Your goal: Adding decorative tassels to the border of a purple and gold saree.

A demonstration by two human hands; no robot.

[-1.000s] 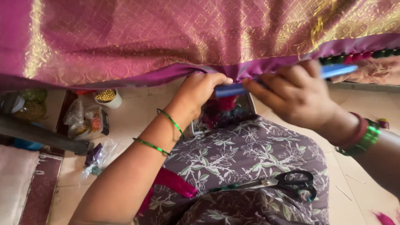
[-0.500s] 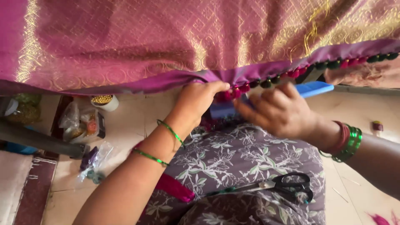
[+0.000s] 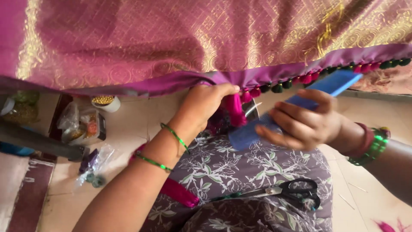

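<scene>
A pink and gold patterned silk cloth (image 3: pixel 171 38) hangs across the top of the view. Its purple hem (image 3: pixel 274 73) carries a row of small pink and dark green tassel balls (image 3: pixel 334 71). My left hand (image 3: pixel 206 105) pinches the hem where a pink tassel (image 3: pixel 236 109) hangs down. My right hand (image 3: pixel 300 124) holds a flat blue card (image 3: pixel 296 105) tilted under the hem, just right of the tassel. Green bangles sit on both wrists.
Black-handled scissors (image 3: pixel 283 191) lie on my lap on floral grey fabric (image 3: pixel 231 167), beside a pink thread bundle (image 3: pixel 178 193). On the floor at left are a small cup of gold beads (image 3: pixel 105 102), plastic bags and a box of supplies (image 3: pixel 81 126).
My right hand has drawn the blue card lower and toward me, away from the hem. A pink tassel now hangs free below my left hand's pinch.
</scene>
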